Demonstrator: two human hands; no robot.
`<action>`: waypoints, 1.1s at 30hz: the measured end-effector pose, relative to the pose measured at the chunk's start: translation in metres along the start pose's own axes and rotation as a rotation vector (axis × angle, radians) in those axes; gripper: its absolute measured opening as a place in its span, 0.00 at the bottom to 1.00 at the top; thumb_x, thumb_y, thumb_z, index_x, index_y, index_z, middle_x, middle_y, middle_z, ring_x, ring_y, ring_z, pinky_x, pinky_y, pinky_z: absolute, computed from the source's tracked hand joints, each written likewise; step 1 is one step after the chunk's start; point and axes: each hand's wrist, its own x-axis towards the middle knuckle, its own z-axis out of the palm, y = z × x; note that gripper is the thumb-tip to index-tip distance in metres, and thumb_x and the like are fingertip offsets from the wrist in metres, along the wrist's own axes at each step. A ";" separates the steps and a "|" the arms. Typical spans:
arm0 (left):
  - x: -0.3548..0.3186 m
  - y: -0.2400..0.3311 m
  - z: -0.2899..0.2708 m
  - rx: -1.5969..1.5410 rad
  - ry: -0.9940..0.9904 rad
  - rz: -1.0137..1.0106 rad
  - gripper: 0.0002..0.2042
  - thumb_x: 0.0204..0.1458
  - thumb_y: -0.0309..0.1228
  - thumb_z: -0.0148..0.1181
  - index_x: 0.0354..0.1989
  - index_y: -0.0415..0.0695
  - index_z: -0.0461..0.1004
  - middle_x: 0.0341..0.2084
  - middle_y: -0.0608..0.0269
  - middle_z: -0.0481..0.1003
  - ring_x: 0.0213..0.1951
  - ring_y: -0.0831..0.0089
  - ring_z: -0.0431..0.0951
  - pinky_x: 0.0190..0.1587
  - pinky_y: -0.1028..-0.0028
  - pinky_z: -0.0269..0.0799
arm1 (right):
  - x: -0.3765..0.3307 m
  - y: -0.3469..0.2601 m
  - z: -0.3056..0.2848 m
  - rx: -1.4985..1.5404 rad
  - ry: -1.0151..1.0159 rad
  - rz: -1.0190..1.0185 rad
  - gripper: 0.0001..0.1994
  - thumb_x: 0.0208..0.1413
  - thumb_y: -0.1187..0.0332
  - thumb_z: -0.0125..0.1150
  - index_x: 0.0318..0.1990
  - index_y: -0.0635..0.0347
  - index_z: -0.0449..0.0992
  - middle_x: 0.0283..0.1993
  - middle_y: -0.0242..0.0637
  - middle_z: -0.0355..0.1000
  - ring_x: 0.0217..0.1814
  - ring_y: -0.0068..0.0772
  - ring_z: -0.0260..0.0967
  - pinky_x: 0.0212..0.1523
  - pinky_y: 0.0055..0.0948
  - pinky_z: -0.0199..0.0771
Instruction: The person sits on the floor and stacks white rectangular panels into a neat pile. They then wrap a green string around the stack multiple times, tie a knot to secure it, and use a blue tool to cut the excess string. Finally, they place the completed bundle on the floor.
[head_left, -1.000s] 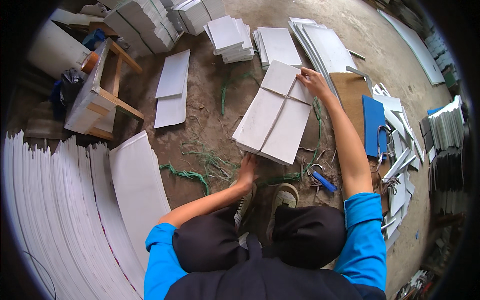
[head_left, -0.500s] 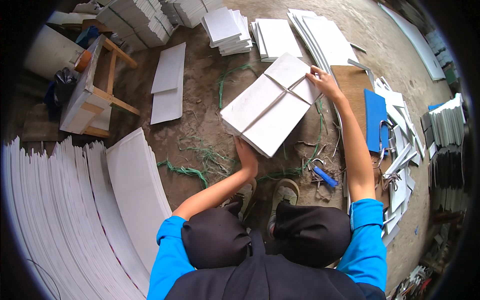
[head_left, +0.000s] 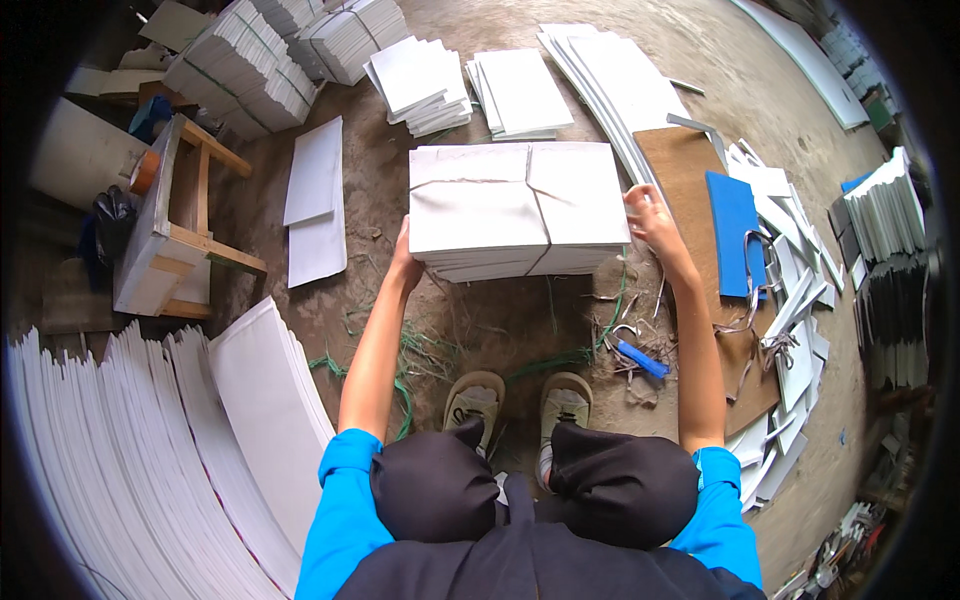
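A thick bundle of white boards [head_left: 470, 215], bound crosswise with a thin cord [head_left: 541, 212], lies level in front of me with its long side running left to right. My left hand [head_left: 404, 262] grips its near left corner, fingers partly hidden behind and under it. Just off the right end is my right hand [head_left: 652, 218], its fingers loosely apart and slightly blurred, holding nothing. Green twine [head_left: 550, 364] and frayed strands trail on the floor between the bundle and my feet.
Upright white boards [head_left: 110, 450] crowd the left, near an overturned wooden stool [head_left: 165, 235]. White stacks [head_left: 520, 92] stand beyond the bundle. Along the right are a brown board [head_left: 660, 160], a blue panel [head_left: 730, 225], white offcuts [head_left: 790, 350] and a blue-handled tool [head_left: 640, 358].
The bundle has turned from slanting to lying square to me, with its near layered side showing. My right hand has let go of its corner; my left has moved to the left end.
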 end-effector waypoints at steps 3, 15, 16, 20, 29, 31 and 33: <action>-0.025 0.027 0.026 -0.194 -0.110 -0.098 0.28 0.52 0.56 0.34 0.53 0.49 0.57 0.50 0.62 0.60 0.51 0.67 0.61 0.49 0.65 0.60 | -0.004 0.020 -0.010 0.262 0.116 0.043 0.32 0.51 0.38 0.34 0.56 0.50 0.56 0.59 0.43 0.53 0.59 0.38 0.52 0.56 0.39 0.49; -0.040 0.022 0.054 -0.083 -0.045 0.007 0.37 0.49 0.62 0.29 0.60 0.45 0.45 0.59 0.55 0.47 0.60 0.64 0.47 0.59 0.63 0.43 | -0.008 0.070 0.033 0.435 -0.096 0.262 0.33 0.52 0.42 0.33 0.61 0.52 0.47 0.64 0.35 0.44 0.64 0.33 0.42 0.61 0.33 0.35; -0.038 0.024 0.053 -0.075 -0.044 0.003 0.38 0.49 0.62 0.28 0.61 0.44 0.44 0.60 0.54 0.45 0.61 0.64 0.46 0.60 0.64 0.42 | -0.003 0.070 0.031 0.439 -0.085 0.208 0.35 0.51 0.40 0.31 0.61 0.53 0.46 0.65 0.36 0.43 0.64 0.33 0.40 0.61 0.34 0.33; -0.030 0.038 0.035 0.055 -0.033 0.290 0.41 0.48 0.63 0.27 0.61 0.41 0.38 0.61 0.52 0.40 0.62 0.64 0.40 0.61 0.68 0.36 | -0.002 0.013 0.026 0.419 0.038 0.014 0.42 0.47 0.32 0.25 0.62 0.57 0.41 0.66 0.41 0.36 0.68 0.35 0.29 0.63 0.43 0.25; -0.043 0.059 0.074 0.382 0.010 0.490 0.37 0.51 0.54 0.40 0.61 0.40 0.40 0.60 0.50 0.44 0.61 0.59 0.43 0.61 0.67 0.38 | 0.012 0.021 0.018 0.120 0.225 -0.221 0.37 0.51 0.39 0.37 0.59 0.61 0.49 0.59 0.46 0.51 0.65 0.40 0.41 0.60 0.38 0.45; -0.042 0.062 0.056 0.607 0.184 0.586 0.33 0.50 0.48 0.48 0.59 0.42 0.46 0.58 0.51 0.49 0.61 0.59 0.46 0.61 0.63 0.40 | 0.000 -0.017 0.031 -0.279 0.290 -0.328 0.33 0.51 0.43 0.43 0.55 0.60 0.55 0.51 0.43 0.57 0.57 0.38 0.51 0.56 0.38 0.51; -0.043 0.078 0.072 1.009 0.228 0.764 0.32 0.48 0.45 0.51 0.58 0.43 0.48 0.57 0.53 0.51 0.61 0.60 0.47 0.61 0.59 0.40 | -0.016 -0.038 0.038 -0.525 0.306 -0.442 0.25 0.49 0.52 0.53 0.49 0.57 0.60 0.37 0.38 0.62 0.42 0.34 0.58 0.46 0.39 0.57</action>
